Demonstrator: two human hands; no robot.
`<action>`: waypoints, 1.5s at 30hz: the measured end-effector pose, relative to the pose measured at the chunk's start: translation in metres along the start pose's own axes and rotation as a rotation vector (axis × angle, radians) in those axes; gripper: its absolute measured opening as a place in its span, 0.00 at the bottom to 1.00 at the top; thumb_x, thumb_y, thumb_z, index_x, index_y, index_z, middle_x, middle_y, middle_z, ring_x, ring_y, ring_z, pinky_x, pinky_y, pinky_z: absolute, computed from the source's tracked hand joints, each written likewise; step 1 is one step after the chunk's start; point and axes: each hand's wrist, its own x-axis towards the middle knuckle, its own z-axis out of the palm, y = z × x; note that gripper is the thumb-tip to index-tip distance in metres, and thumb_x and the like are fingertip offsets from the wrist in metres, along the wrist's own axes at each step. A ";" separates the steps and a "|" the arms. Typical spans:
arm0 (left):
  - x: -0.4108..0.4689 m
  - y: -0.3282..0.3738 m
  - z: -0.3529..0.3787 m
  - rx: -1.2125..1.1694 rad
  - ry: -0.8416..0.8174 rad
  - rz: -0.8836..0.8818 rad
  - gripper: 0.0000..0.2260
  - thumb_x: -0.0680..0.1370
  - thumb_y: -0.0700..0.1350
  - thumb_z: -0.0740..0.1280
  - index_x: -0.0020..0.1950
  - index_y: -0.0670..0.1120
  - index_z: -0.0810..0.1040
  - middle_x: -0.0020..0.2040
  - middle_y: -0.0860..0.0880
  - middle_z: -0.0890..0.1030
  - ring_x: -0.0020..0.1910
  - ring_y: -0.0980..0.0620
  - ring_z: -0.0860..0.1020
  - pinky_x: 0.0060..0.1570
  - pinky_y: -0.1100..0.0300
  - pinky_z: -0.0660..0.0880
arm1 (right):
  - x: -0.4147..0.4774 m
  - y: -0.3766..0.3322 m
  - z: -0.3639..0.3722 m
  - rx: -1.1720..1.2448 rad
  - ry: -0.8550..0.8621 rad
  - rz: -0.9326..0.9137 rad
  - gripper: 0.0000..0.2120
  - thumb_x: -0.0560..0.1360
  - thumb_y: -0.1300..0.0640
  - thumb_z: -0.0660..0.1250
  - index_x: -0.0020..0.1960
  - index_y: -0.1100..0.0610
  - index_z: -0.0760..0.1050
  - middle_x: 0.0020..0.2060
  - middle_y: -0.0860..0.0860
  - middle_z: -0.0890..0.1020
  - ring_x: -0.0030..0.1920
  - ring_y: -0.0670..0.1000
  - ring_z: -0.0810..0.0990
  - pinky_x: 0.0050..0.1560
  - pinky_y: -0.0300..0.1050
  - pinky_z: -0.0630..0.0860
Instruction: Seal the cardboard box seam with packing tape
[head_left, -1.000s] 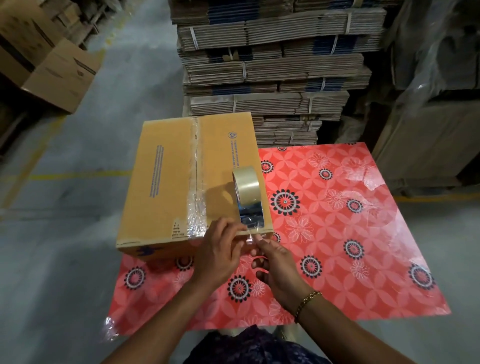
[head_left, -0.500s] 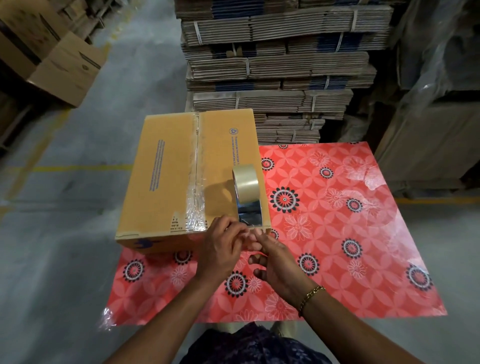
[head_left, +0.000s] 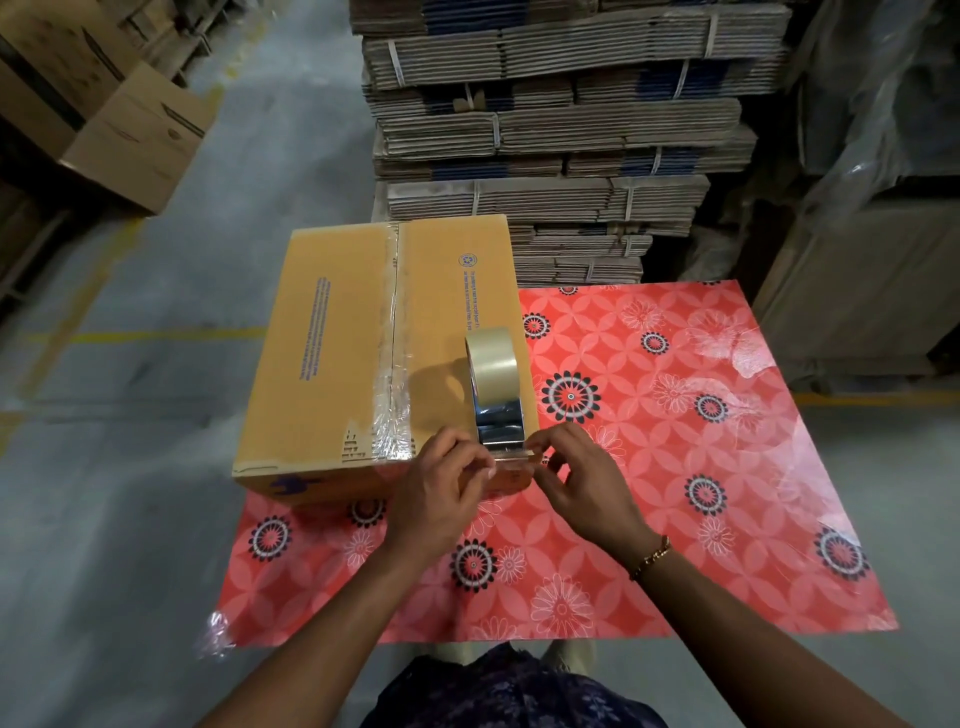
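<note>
A closed cardboard box (head_left: 332, 353) lies on the left part of a red flowered table (head_left: 675, 467). Clear tape (head_left: 390, 364) runs along its centre seam, crinkled at the near end. A roll of clear packing tape (head_left: 491, 369) stands on edge on the box's near right corner, with a loose strip (head_left: 498, 431) running down to the box's front edge. My left hand (head_left: 441, 488) pinches the left end of that strip at the edge. My right hand (head_left: 582, 478) pinches its right end, at the box corner.
Tall stacks of bundled flat cardboard (head_left: 561, 135) rise right behind the table. Assembled boxes (head_left: 130, 135) sit on the floor at far left. Plastic-wrapped goods (head_left: 872, 182) stand at the right. Grey concrete floor (head_left: 130, 467) lies left of the table.
My right hand has risen from below the box edge to the corner and taken hold of the strip. My left hand stays at the strip. The roll has not moved.
</note>
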 end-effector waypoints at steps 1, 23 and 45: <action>0.000 -0.001 0.000 -0.013 -0.013 -0.004 0.03 0.78 0.49 0.69 0.49 0.51 0.79 0.51 0.57 0.74 0.50 0.55 0.77 0.44 0.51 0.78 | 0.003 0.001 0.000 -0.007 -0.020 -0.010 0.06 0.78 0.55 0.70 0.54 0.49 0.76 0.50 0.45 0.77 0.41 0.43 0.78 0.38 0.49 0.78; 0.018 0.014 0.002 -0.730 -0.045 -0.807 0.04 0.73 0.38 0.76 0.43 0.41 0.83 0.38 0.41 0.85 0.25 0.51 0.80 0.23 0.62 0.74 | 0.038 -0.011 -0.018 0.433 -0.317 0.596 0.04 0.74 0.62 0.68 0.42 0.56 0.81 0.35 0.54 0.82 0.34 0.48 0.79 0.30 0.41 0.71; 0.024 0.032 0.008 -0.818 -0.009 -0.862 0.07 0.75 0.35 0.72 0.44 0.40 0.74 0.27 0.48 0.82 0.25 0.53 0.81 0.23 0.64 0.74 | 0.012 -0.021 0.023 0.742 -0.068 0.728 0.16 0.76 0.46 0.72 0.45 0.61 0.80 0.34 0.56 0.81 0.28 0.48 0.75 0.25 0.38 0.66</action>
